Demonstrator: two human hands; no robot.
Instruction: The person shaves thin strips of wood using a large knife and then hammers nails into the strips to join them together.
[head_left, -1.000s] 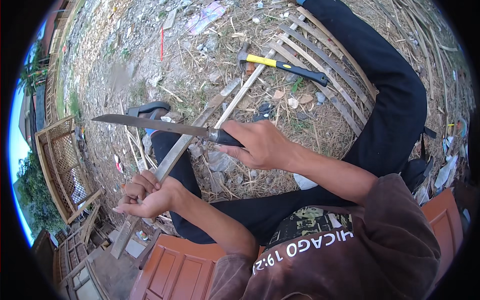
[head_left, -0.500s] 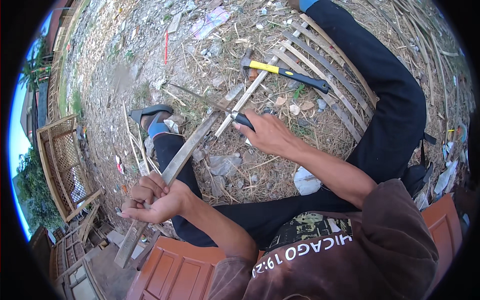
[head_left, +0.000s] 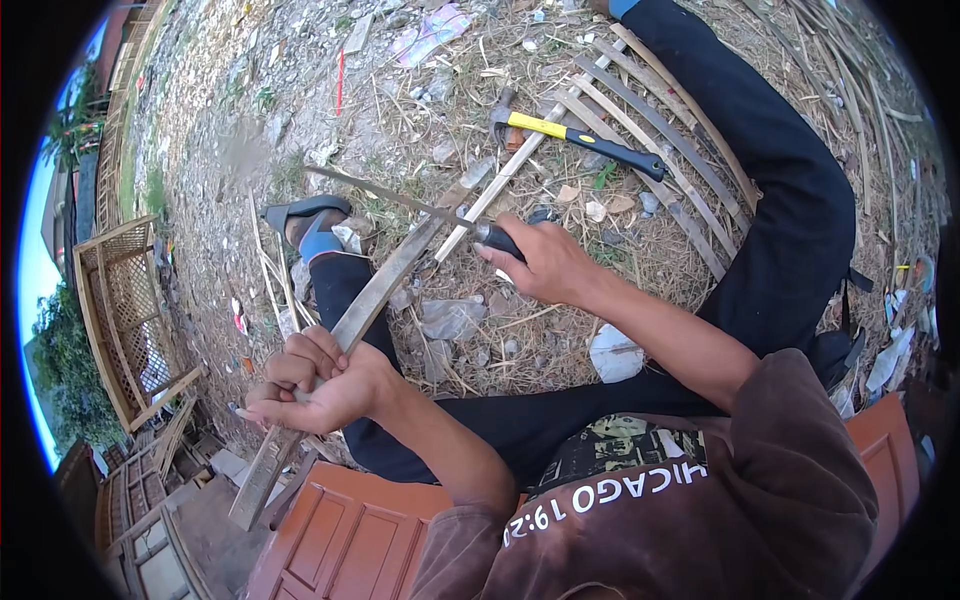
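My left hand [head_left: 318,385] is closed round a long flat wooden strip [head_left: 378,290]. The strip slants from the lower left up toward the far middle. My right hand [head_left: 548,262] grips the black handle of a long, thin-bladed knife [head_left: 385,192]. Its blade points far left and crosses the strip near the strip's far part; whether it touches the wood I cannot tell. Just beyond lies a narrow pale stick [head_left: 505,180] on the ground. A hammer [head_left: 580,140] with a yellow and black handle rests across that stick's upper part.
Several curved wooden strips [head_left: 665,140] lie beside my right leg [head_left: 780,150]. A red stick [head_left: 340,82] and litter dot the stony, straw-covered ground. A latticed wooden frame [head_left: 130,310] stands at the left. Reddish-brown panelled wood [head_left: 350,530] is under me.
The knife has slid a little toward the far left along its tip, with my right hand shifting slightly right and its blade angle flattening. My left hand keeps its hold on the strip.
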